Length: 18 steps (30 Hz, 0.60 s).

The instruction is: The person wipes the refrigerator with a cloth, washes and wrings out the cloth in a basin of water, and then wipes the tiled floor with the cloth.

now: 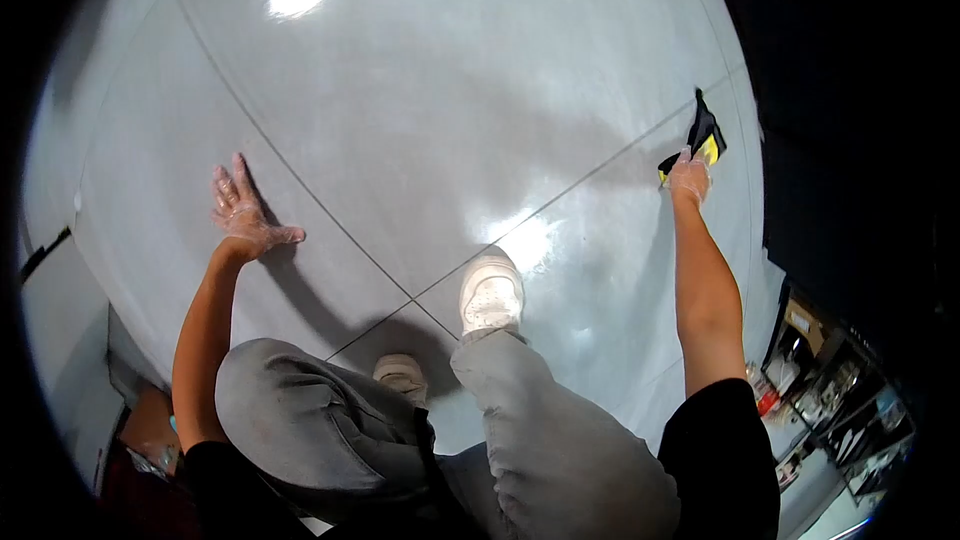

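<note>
In the head view, my left hand wears a thin clear glove. Its fingers are spread, with nothing in them, over the grey floor; I cannot tell if the palm touches it. Far out on the right, my right hand, also in a clear glove, has its fingers closed on a flat black-and-yellow item. That item tapers to a dark point at its far end and lies at or close to the floor. Its exact kind is hard to make out.
Between my hands, a white shoe stands on the floor; my other shoe is behind it, under my bent leg. A wire shelf with mixed goods stands at lower right. A brown box sits at lower left. A dark mass borders the right.
</note>
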Tool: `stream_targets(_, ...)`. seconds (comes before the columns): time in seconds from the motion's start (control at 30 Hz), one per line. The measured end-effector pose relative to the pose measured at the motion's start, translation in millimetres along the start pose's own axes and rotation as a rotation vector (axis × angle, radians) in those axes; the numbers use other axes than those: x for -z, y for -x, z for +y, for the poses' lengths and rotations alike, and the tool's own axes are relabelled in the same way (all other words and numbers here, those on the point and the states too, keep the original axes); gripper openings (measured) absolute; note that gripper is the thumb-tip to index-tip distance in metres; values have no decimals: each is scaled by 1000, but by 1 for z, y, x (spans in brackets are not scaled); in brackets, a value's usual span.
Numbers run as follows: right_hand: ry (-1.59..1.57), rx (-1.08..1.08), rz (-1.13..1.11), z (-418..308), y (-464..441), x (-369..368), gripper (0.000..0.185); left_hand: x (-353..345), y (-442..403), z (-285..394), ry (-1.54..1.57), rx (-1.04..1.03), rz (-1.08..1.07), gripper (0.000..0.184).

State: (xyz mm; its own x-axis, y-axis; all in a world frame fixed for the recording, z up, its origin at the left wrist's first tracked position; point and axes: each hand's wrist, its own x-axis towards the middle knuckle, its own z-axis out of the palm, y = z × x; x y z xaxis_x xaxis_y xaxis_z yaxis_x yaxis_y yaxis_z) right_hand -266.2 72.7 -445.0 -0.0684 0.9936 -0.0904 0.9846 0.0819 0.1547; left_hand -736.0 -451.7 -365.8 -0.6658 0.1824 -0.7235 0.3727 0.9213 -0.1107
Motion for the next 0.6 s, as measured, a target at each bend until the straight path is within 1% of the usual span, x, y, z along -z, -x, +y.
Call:
stream_targets(0.03, 22, -106, -32, 21, -8, -12, 53, 1, 0, 0, -31, 19, 4, 171)
stream_targets(0.07, 17, -122, -21, 18, 0, -16, 52, -1, -3, -5, -44, 3, 26, 170)
stream_targets(0.1, 5, -139, -8, 0, 22, -21, 50, 5, -6, -4, -138, 12, -10, 164)
stream_targets(0.13, 33, -102, -88, -33, 50, -3, 48, 11, -8, -1, -235, 23, -42, 157)
stream_targets(0.17, -105, -73, -78, -69, 90, 6, 41, 18, -12, 1, -334, 34, -72, 151)
stream_targets(0.2, -243, -44, -73, -105, 130, 16, 36, 19, -39, 4, -759, -112, -279, 133)
stream_targets(0.23, -363, 184, 132, -127, 177, 0, 32, 48, -31, 27, -640, -167, -232, 111)
stream_targets(0.27, -443, 459, 339, -149, 223, -17, 28, 77, -23, 50, -521, -228, -193, 89)
stream_targets(0.3, -457, 708, 523, -171, 269, -33, 25, 106, -16, 74, -408, -292, -160, 69)
stream_targets(0.33, -535, 934, 124, -187, 303, 0, 27, 123, 21, 117, -288, -378, -11, 66)
stream_targets(0.37, -150, 1340, -549, -213, 321, 33, 34, 134, 42, 150, -151, -473, 148, 63)
stream_targets(0.4, 56, 1537, -675, -222, 336, 72, 31, 130, 44, 173, -115, -549, 194, 64)
stream_targets(0.43, -675, 1472, -201, -206, 372, 20, 39, 124, 42, 199, -92, -629, 238, 66)
stream_targets(0.5, -499, 1543, -178, -193, 368, 58, 47, 111, 59, 250, -65, -760, 205, 69)
stream_targets(0.57, -451, 1471, -278, -197, 386, 48, 51, 92, 72, 289, -134, -761, 159, 70)
stream_targets(0.6, -523, 1448, -252, -194, 386, 48, 52, 85, 76, 302, -191, -786, 154, 70)
